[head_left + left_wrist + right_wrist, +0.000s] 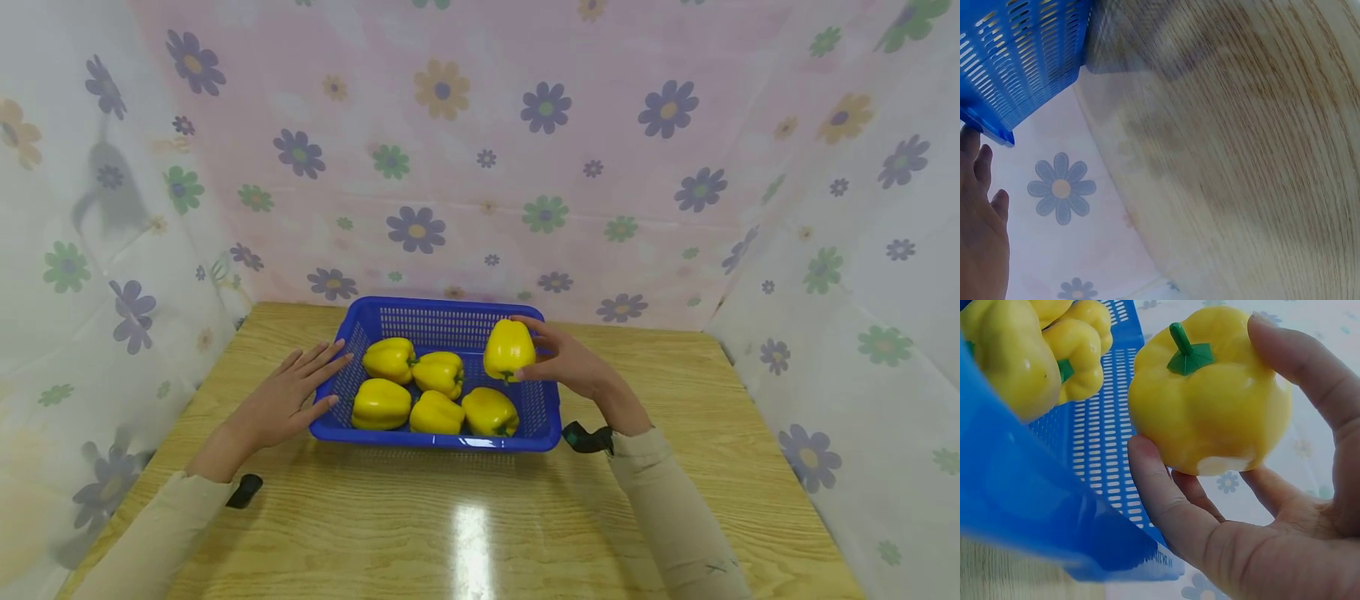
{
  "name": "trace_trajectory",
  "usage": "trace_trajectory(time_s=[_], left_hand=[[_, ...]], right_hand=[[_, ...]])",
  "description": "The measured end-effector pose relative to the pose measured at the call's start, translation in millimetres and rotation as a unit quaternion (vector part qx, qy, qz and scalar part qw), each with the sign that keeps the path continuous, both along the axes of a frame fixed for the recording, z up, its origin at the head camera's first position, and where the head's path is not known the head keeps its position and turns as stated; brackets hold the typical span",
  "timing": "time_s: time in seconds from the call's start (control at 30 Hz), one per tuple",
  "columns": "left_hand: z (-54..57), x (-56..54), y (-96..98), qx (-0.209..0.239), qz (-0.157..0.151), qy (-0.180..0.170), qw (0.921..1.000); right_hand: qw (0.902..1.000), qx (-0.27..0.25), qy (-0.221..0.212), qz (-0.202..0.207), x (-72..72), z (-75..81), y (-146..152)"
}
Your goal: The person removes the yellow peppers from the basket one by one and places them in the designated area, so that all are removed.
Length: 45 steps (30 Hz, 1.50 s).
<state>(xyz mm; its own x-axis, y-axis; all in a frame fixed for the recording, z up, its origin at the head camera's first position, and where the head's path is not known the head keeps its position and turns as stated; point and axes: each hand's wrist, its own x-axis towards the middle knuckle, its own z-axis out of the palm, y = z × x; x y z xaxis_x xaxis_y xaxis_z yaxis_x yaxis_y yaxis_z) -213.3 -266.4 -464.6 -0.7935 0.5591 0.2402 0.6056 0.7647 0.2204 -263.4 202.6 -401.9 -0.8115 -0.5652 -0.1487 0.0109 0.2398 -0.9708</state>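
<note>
My right hand (572, 362) grips a yellow bell pepper (509, 348) between thumb and fingers, over the right end of a blue plastic basket (435, 303). In the right wrist view the held bell pepper (1210, 394) shows its green stem, with the thumb on one side and the fingertips (1144, 450) on the other. Several more yellow bell peppers (381, 404) lie in the basket, mostly toward its left and front. At the basket's left rim rests my left hand (281, 400), fingers straight. The left wrist view shows its fingertips touching the basket's edge (997, 134).
The basket stands on a wood-grain table (390, 525) near its back edge. Flower-patterned cloth (480, 167) hangs behind the table and along both sides. A dark strap (588, 437) is at the right wrist, and another dark piece (244, 491) is at the left.
</note>
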Motion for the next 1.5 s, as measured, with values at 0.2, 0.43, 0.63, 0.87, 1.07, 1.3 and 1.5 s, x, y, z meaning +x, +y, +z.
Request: trace_trajectory(time_s=[0.2,0.43,0.63,0.87,1.07,1.3,1.5], left_hand=[[0.8,1.5,0.5,0.003,-0.001,-0.001,1.0000],[0.6,1.8,0.1,0.009,-0.002,-0.003,0.9999],[-0.9,0.2,-0.1,0.013,-0.004,0.001,0.9999],[-3.8,-0.1,-1.0,0.013,-0.004,0.011,0.9998],[-5.3,-1.0,-0.2,0.013,-0.005,0.015,0.9998],[-4.6,-0.5,0.3,0.014,-0.003,0.017,0.9997],[-4.7,-0.2,0.3,0.017,-0.003,0.015,0.9998]], right_hand=[[0.9999,0.000,0.009,0.006,6.7,1.7,8],[0.9996,0.002,0.026,-0.005,15.1,1.0,20],[0.9993,-0.012,0.028,-0.021,21.8,-5.7,34],[0.9978,-0.035,0.041,-0.039,29.3,-12.0,49],[0.9964,-0.037,0.046,-0.061,33.6,-18.5,61],[0.9948,-0.049,0.042,-0.079,39.0,-22.9,71],[0.9945,-0.061,0.037,-0.076,40.6,-28.0,79]])
